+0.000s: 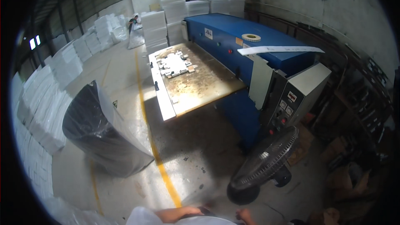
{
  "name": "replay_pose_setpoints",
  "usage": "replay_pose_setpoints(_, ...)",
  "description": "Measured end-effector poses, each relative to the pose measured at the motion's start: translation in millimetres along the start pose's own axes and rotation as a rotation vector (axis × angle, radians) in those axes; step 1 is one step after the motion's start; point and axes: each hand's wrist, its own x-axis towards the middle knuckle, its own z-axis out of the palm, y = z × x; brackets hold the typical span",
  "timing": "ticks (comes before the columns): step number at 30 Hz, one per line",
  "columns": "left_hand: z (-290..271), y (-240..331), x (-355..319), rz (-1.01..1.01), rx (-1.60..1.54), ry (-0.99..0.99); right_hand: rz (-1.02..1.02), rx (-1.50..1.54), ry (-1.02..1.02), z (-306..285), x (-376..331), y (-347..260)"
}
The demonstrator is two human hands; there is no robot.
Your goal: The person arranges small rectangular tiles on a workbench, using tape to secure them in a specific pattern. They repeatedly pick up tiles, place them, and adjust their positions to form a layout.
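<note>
At the lower edge, my left hand [191, 211] lies in front of my white top, its fingers curled by a small dark thing too blurred to name. To its right is my right hand [245, 214], closed like a fist; whatever it may hold is hidden. Both hands are apart from the machine. A black floor fan [264, 162] with a round wire cage is nearest to my right hand. Ahead stands a large blue press machine [250, 31], with a worn, brightly lit board [208, 93] sticking out of it. A cluster of small white and dark blocks [177, 64] lies on that board.
A grey control box [291, 100] with buttons stands beside the press. A tape roll [251, 37] and a long white strip [279, 50] rest on top. On the left is a plastic-wrapped dark bundle [100, 133], with white foam stacks [41, 96] behind. Another person [132, 24] bends far back.
</note>
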Motion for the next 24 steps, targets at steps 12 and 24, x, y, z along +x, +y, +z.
replay_pose_setpoints(12, -71.5, -115.6, -90.4, -0.327, -0.674, 0.606, -0.278, -0.208, -0.058, 123.4, 143.7, -324.0)
replay_pose_setpoints(24, -152.7, -169.2, -89.7, -0.233, -0.531, 0.525, -0.142, 0.99, 0.626, 48.3, 299.1, -376.4)
